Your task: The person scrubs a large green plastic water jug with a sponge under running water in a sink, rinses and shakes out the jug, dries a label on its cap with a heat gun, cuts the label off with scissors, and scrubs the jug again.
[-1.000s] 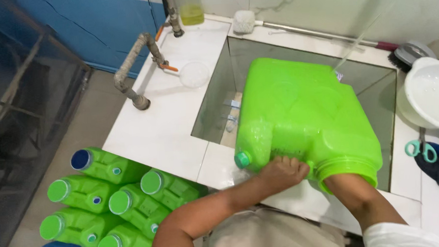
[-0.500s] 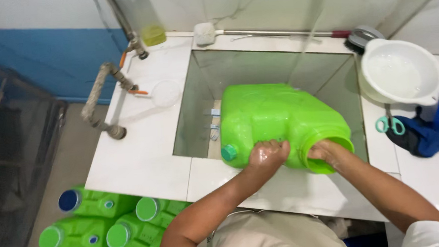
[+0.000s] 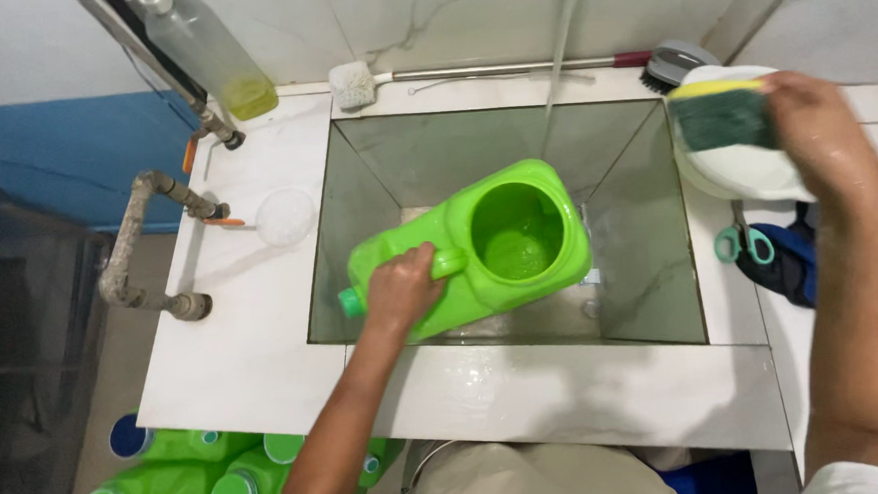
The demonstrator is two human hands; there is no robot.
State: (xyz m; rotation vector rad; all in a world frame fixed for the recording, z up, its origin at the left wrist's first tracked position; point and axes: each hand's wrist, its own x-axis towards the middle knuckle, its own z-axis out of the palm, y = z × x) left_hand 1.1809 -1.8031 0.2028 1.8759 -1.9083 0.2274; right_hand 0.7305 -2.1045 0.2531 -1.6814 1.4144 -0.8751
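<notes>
A bright green plastic jug (image 3: 519, 238) stands in the sink (image 3: 650, 266) with its wide mouth facing up. My left hand (image 3: 399, 289) grips the jug's handle at its left side, near the small green spout. My right hand (image 3: 819, 137) is raised at the right over a white bowl (image 3: 735, 171) and holds a sponge (image 3: 720, 112) with a yellow body and dark green scouring face. A thin stream of water (image 3: 562, 70) falls into the sink behind the jug.
Several green jugs (image 3: 186, 481) stand on the floor at the lower left. Teal scissors (image 3: 744, 241) and a dark blue cloth (image 3: 785, 264) lie right of the sink. A soap bottle (image 3: 210, 48), brushes (image 3: 355, 81) and pipes (image 3: 144, 252) line the back and left.
The jug was turned from lying on its side to mouth up. My right hand left its mouth and rose to the right, taking up the sponge by the white bowl.
</notes>
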